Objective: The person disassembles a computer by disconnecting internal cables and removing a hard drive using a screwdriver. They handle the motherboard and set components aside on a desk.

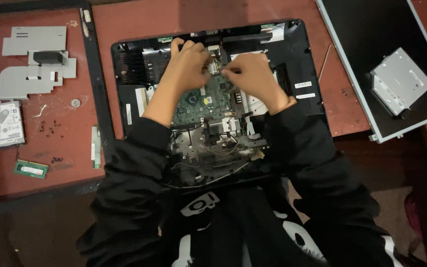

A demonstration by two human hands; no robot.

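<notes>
An opened black laptop base lies on a red floor in front of me, its green motherboard exposed. My left hand rests on the upper part of the board, fingers curled around a small metal part. My right hand meets it from the right, fingertips pinching the same small part. Loose wires and a bare metal frame show in the lower half of the base. Both arms wear black sleeves.
At left lie grey metal shield plates, a hard drive, a green memory stick, a coin and several small screws. At right a screen panel holds a silver optical drive.
</notes>
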